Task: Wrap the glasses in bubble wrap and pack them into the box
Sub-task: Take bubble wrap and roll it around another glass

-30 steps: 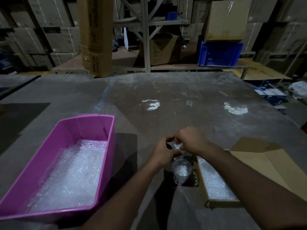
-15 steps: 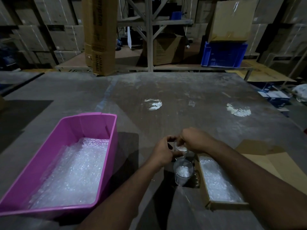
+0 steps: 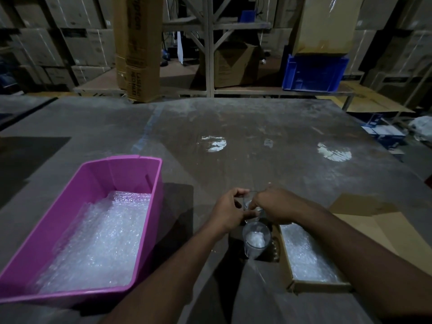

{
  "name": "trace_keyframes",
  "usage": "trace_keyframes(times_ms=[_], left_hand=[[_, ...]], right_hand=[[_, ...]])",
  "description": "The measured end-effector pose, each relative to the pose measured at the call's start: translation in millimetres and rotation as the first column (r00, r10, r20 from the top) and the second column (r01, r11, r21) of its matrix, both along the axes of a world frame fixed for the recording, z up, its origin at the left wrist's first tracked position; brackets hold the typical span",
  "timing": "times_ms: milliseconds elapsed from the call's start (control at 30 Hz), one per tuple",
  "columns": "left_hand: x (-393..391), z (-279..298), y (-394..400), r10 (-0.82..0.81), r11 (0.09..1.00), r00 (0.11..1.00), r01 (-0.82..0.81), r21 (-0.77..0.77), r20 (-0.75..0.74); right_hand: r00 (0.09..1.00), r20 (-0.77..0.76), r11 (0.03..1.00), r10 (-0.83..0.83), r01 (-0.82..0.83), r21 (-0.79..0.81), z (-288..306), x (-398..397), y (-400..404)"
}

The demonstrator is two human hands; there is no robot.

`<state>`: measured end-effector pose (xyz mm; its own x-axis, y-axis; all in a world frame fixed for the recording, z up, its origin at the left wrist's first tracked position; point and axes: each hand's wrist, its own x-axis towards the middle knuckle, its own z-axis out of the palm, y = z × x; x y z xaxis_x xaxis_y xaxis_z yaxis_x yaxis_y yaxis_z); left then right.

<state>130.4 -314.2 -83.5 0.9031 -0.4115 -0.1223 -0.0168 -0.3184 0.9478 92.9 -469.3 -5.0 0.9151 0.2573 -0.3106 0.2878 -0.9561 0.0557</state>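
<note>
Near the tabletop's front edge, the left hand (image 3: 228, 210) and right hand (image 3: 272, 205) pinch a clear glass (image 3: 251, 203) between them, mostly hidden. A second glass (image 3: 256, 242) stands just below, beside the cardboard box (image 3: 304, 285).

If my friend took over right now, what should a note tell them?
Left hand and right hand: both pinch a glass held between them above the table.
A second glass stands upright just below, beside the cardboard box, with bubble wrap tucked inside.
Pink bin on the left holds bubble wrap.
Done: box is lined with wrap.
Left: wrap both glasses and pack them.
</note>
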Motion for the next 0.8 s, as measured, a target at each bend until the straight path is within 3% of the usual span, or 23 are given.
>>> trace_keyframes(times_ms=[133, 367, 567, 800], left_hand=[[-0.3, 2.9, 0.9, -0.002, 1.000, 0.999, 0.001, -0.024, -0.049], [-4.4, 7.6, 1.2, -0.002, 1.000, 1.000, 0.002, -0.017, -0.009], [-12.5, 15.2, -0.7, 0.021, 0.999, 1.000, -0.021, -0.041, -0.003], [-15.3, 22.9, 8.7, 0.045, 0.998, 0.998, -0.047, -0.047, -0.055]], right_hand=[[0.999, -0.022, 0.997, 0.035, -0.037, -0.072, 1.1, 9.3, 7.8], [0.998, -0.055, 0.998, 0.033, -0.036, -0.051, 1.9, 3.0, 12.2], [0.988, -0.075, 0.974, -0.134, 0.145, 0.176, 5.5, -8.7, 1.1], [0.945, 0.120, 0.905, -0.304, 0.247, 0.347, 38.7, -34.2, -1.8]])
